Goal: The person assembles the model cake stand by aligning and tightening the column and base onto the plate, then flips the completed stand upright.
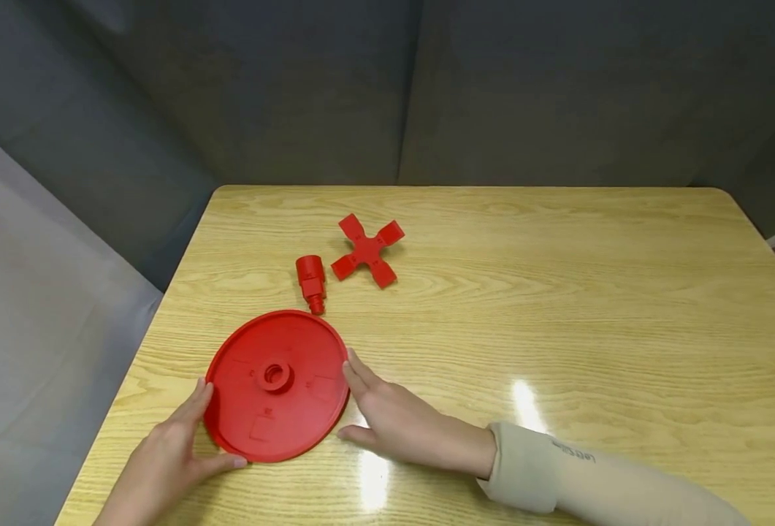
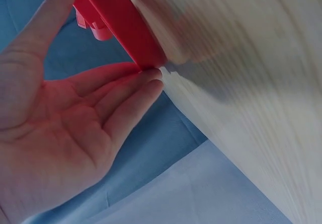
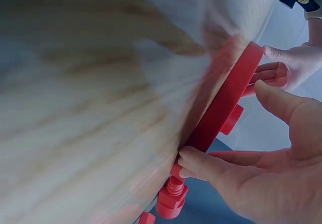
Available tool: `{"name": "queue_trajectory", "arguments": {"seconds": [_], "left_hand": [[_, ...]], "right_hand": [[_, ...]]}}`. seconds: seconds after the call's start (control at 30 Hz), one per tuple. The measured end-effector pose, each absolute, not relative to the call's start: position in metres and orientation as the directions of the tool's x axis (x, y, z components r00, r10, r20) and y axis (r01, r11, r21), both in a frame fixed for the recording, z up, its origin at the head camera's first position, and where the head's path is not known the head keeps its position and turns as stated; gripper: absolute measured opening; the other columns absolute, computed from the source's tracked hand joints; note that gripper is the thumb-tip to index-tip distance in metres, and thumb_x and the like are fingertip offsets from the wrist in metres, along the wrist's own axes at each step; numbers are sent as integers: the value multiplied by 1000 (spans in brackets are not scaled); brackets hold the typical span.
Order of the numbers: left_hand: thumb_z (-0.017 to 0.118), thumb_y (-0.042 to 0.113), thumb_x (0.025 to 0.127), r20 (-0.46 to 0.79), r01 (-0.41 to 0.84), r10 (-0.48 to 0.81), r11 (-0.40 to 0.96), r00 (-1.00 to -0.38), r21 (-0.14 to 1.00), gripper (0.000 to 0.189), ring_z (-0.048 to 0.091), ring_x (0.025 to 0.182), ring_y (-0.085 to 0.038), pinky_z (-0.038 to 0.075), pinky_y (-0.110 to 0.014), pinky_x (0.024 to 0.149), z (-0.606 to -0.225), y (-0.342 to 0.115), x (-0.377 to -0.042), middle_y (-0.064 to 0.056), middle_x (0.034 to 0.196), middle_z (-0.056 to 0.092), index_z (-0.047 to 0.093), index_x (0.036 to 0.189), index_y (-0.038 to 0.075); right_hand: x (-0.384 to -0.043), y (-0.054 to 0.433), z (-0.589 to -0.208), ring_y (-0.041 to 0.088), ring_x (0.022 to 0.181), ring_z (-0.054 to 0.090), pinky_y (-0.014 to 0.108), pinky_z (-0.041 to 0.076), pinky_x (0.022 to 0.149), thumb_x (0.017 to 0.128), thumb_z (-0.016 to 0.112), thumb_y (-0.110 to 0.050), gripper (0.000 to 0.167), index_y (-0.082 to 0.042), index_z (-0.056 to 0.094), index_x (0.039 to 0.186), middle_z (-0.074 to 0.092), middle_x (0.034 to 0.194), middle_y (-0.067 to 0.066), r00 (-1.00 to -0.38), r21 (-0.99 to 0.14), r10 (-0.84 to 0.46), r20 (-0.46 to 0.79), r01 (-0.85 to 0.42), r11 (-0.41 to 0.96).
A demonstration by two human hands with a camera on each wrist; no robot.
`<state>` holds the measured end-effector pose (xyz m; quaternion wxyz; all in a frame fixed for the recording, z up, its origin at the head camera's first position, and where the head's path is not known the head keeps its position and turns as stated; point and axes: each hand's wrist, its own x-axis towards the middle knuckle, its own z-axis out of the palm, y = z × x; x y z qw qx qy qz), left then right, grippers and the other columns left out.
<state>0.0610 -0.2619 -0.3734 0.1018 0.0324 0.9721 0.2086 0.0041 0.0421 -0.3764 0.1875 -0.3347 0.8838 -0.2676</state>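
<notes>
A round red disc (image 1: 249,416) with a raised rim and a hollow threaded hub (image 1: 274,375) at its centre lies flat on the table. My left hand (image 1: 163,453) is at its lower left, thumb and straight fingertips touching the rim on two sides. On the right side, the extended fingers of my right hand (image 1: 394,416) touch the rim while the thumb stands off it. Just beyond the disc lies a red stepped plug (image 1: 311,281) with a threaded end. A red four-armed cross piece (image 1: 367,250) sits farther back to its right.
The wood-grain table (image 1: 558,292) reaches well to the right of the disc. Dark grey cloth (image 1: 308,95) hangs behind the table's back edge, and paler cloth (image 1: 39,329) hangs along the left. Bright reflections show on the tabletop near the right forearm.
</notes>
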Motion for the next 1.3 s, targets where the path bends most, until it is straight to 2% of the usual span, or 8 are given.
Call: {"name": "queue_trajectory", "arguments": {"seconds": [0.13,0.23,0.37,0.43,0.57,0.63,0.83,1.3], "left_hand": [[91,41,62,-158,40,113,913,-981,406,112,40,130,-49,49,-56,91,-374,-257,62,-29,149,36,37,145,-11],[92,40,61,-131,59,120,915,-984,400,111,42,129,-49,50,-55,89,-374,-253,63,-29,148,37,38,144,-11],[93,41,60,-108,74,125,918,-986,390,111,44,128,-48,51,-55,88,-374,-248,65,-28,148,38,40,143,-11],[92,42,59,-98,84,132,918,-986,387,112,44,128,-48,51,-56,87,-374,-245,65,-28,147,39,40,143,-11],[93,41,59,-66,113,148,920,-987,376,111,46,127,-47,51,-55,87,-375,-240,66,-28,146,40,42,142,-11],[93,40,59,-53,124,154,920,-987,371,110,47,126,-47,52,-55,87,-375,-238,67,-28,146,40,42,141,-11],[93,41,58,-54,126,155,923,-986,363,110,49,125,-47,53,-54,84,-374,-231,67,-28,145,41,43,141,-10],[92,42,60,-60,149,184,917,-981,370,104,54,120,-44,56,-51,81,-371,-217,66,-25,144,45,48,140,-8]], "right_hand": [[7,46,-378,22,101,66,27,52,91,92,70,-33,83,10,28,149,15,159,23,-714,-598,-685,-144,-488,635],[9,49,-379,27,121,56,30,51,93,92,70,-33,83,10,27,149,14,159,23,-721,-596,-680,-137,-488,638],[12,54,-378,28,121,56,31,51,93,92,71,-32,83,12,27,148,15,158,26,-724,-597,-680,-113,-498,629],[13,57,-378,26,117,59,32,52,93,91,71,-30,83,13,28,147,17,157,27,-727,-594,-680,-97,-505,625],[15,63,-378,14,83,66,30,53,89,91,72,-28,82,14,28,147,17,157,28,-730,-602,-678,-82,-507,618],[16,66,-377,14,80,66,31,53,90,91,71,-28,82,14,28,147,16,157,28,-734,-604,-675,-79,-504,618],[19,71,-377,30,123,54,36,50,95,91,71,-28,82,12,28,147,18,158,25,-752,-606,-654,-79,-485,630],[29,90,-375,31,133,44,42,46,100,92,70,-29,80,9,29,149,18,159,19,-789,-621,-605,-107,-422,660]]}}
